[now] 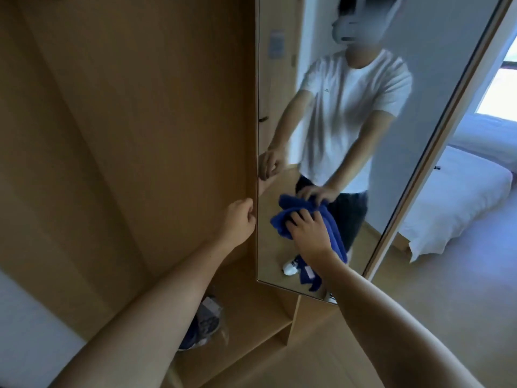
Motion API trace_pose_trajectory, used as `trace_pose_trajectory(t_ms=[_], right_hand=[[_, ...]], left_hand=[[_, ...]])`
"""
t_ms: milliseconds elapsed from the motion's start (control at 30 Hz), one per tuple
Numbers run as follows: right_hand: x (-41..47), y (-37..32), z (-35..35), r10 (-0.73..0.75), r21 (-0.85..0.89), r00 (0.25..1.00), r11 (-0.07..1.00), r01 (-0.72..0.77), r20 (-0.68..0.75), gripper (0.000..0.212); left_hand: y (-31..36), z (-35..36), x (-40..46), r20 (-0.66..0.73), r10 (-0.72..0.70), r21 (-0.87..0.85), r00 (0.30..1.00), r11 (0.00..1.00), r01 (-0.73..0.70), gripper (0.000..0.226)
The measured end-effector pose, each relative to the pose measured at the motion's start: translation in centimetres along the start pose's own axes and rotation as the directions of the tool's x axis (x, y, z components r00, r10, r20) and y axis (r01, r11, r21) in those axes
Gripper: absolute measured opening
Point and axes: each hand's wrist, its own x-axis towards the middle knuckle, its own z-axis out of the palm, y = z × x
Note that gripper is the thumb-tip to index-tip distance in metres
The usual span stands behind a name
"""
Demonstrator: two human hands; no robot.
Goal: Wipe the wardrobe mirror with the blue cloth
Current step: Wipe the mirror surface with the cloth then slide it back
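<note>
The wiping step is in hand, judging by how things lie. At about nine o'clock of the mirror's middle, the left hand [240, 222] curls its fingers round the left edge of the mirror door, its grip clamped on that edge, seemingly to steady the door against the push of the wipe. To its right, near the frame's centre, the wardrobe mirror [361, 130] stands as a tall narrow pane on a light wood door, swung out from the wardrobe [126, 135] whose wooden panels fill the nine o'clock side. The glass reflects the person in a white shirt; whether smears remain on it cannot be told.

Low on the glass, at about six o'clock of the pane, the blue cloth [282, 222] is bunched and pressed flat against the mirror. It is a deep blue, thick, towel-like cloth, with one end hanging down past the wrist. The right hand [306, 228] lies on it with fingers spread, grip apart, pressing rather than pinching.

The next move probably calls for sliding the cloth across or upward under steady pressure, since most of the pane lies toward twelve o'clock of the cloth. At three o'clock, past the door, a bed [458, 208] with white bedding shows.
</note>
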Motion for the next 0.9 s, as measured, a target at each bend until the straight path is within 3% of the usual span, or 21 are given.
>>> trace_pose_trajectory(t_ms=[67, 133, 267, 367, 467, 533, 633, 767, 833, 900], right_hand=[[-1.2, -0.1, 1.4, 0.041, 0.008, 0.991, 0.999, -0.043, 0.128, 0.046], [-1.5, 0.2, 1.3, 0.093, 0.051, 0.985, 0.994, -0.101, 0.144, 0.042], [-0.5, 2.0, -1.7, 0.216, 0.216, 0.968, 0.959, -0.185, -0.128, 0.04], [1.3, 4.1, -6.0, 0.296, 0.336, 0.869, 0.928, -0.163, -0.397, 0.043], [3.8, 5.5, -10.7, 0.323, 0.345, 0.752, 0.929, -0.135, -0.575, 0.04], [4.9, 5.8, -11.6, 0.24, 0.257, 0.755, 0.961, -0.097, -0.611, 0.039], [4.9, 5.2, -8.2, 0.06, 0.073, 0.858, 0.997, -0.026, -0.511, 0.039], [1.8, 2.0, -2.1, 0.027, 0.058, 0.98, 0.998, -0.015, -0.199, 0.038], [0.1, 0.5, -0.1, 0.041, 0.066, 0.999, 0.997, -0.042, 0.02, 0.039], [-1.1, 0.0, 0.9, 0.099, 0.074, 0.989, 0.992, -0.107, 0.106, 0.041]], left_hand=[[-0.3, -0.1, -0.1, 0.002, 0.015, 0.034, 1.0, 0.999, -0.015, 0.015], [-0.2, -0.3, -0.1, -0.01, 0.024, 0.055, 1.0, 0.998, -0.023, 0.014], [0.7, -0.3, 0.4, -0.019, 0.04, 0.031, 0.999, 0.999, -0.039, 0.009], [2.0, -0.5, 0.9, -0.03, 0.053, -0.071, 0.998, 0.996, -0.055, 0.022], [2.9, -0.4, 1.4, -0.043, 0.038, -0.087, 0.998, 0.995, -0.042, 0.014], [2.8, -0.2, 1.8, -0.05, 0.024, -0.092, 0.998, 0.995, -0.028, 0.01], [2.0, 0.2, 1.6, -0.052, 0.001, -0.078, 0.999, 0.997, -0.005, 0.01], [1.4, 0.7, 0.6, -0.029, 0.05, -0.036, 0.998, 0.998, -0.051, 0.006], [1.6, 1.0, 0.2, -0.013, 0.078, -0.028, 0.997, 0.997, -0.079, 0.004], [1.8, 1.1, 0.3, -0.004, 0.102, -0.02, 0.995, 0.995, -0.102, 0.005]])
